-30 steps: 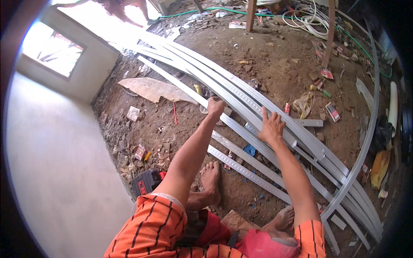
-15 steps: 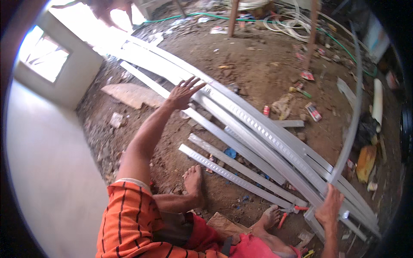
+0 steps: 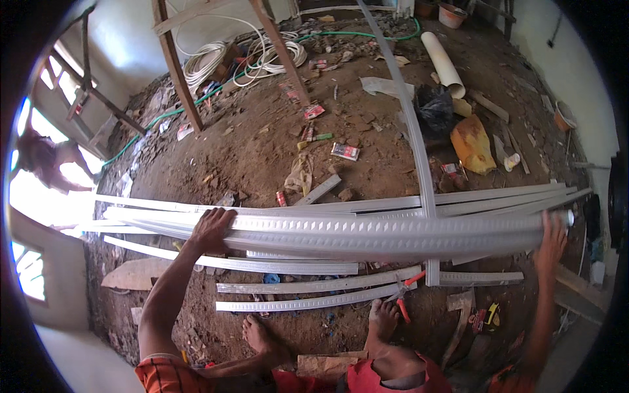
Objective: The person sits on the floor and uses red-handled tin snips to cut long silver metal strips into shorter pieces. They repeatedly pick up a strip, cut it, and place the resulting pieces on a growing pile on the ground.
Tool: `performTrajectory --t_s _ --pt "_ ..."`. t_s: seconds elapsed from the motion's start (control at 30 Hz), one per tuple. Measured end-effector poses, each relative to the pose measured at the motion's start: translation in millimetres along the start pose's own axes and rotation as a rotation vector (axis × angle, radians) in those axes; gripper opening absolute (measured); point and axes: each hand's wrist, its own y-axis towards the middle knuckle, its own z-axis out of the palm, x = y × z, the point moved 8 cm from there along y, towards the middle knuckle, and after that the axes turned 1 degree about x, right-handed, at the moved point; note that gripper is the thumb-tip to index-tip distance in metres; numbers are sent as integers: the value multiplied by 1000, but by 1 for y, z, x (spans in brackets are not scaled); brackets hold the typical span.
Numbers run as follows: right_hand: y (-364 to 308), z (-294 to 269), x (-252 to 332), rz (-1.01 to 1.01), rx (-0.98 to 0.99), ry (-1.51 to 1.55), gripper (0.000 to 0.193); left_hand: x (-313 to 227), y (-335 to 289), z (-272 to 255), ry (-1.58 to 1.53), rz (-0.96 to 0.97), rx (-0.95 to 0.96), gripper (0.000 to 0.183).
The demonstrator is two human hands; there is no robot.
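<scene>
A long silver metal profile (image 3: 393, 229), stamped with a row of slanted marks, lies level across the view, blurred by motion. My left hand (image 3: 213, 229) is closed over its left part. My right hand (image 3: 552, 241) grips it near the right end. Beneath and behind it lie several more metal profiles (image 3: 498, 196) in a loose bundle. One narrow metal strip (image 3: 409, 121) runs away from me, passing under the held profile. Shorter profiles (image 3: 308, 305) rest on the dirt near my feet. A hand tool with orange handles (image 3: 403, 310) is by my right foot.
Wooden posts (image 3: 177, 65) stand at the back left, near coiled white tubing (image 3: 209, 62) and a green hose (image 3: 151, 124). Further right are a white pipe (image 3: 443, 65), a black bag (image 3: 435, 108) and a yellow container (image 3: 473, 144). Another person (image 3: 49, 157) is at the far left.
The view has swung round, so the profiles now lie crosswise. My left hand, spread open before, has closed on a profile. My right hand has moved to that profile's right end.
</scene>
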Motion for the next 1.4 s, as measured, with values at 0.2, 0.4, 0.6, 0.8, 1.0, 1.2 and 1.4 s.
performTrajectory --t_s 0.2,0.4,0.6,0.8,1.0,1.2,1.4 --pt "-1 43 165 417 -115 1219 91 -106 110 -78 -61 122 -61 75" --pt "-74 -113 506 -358 742 2528 133 -283 240 -120 -234 249 150 82" --pt "-76 -77 535 -55 390 2758 56 -395 265 -141 -447 307 114 115" --pt "-10 -70 422 559 559 3129 49 -207 148 -68 -736 209 380 117" --pt "36 -114 409 412 626 3133 53 -37 -98 -47 -542 -204 150 118" --pt "70 -149 498 108 824 3098 43 45 -284 -42 -335 -562 12 91" --pt "94 -184 599 29 1004 3015 36 80 -386 1 -313 -794 -118 73"
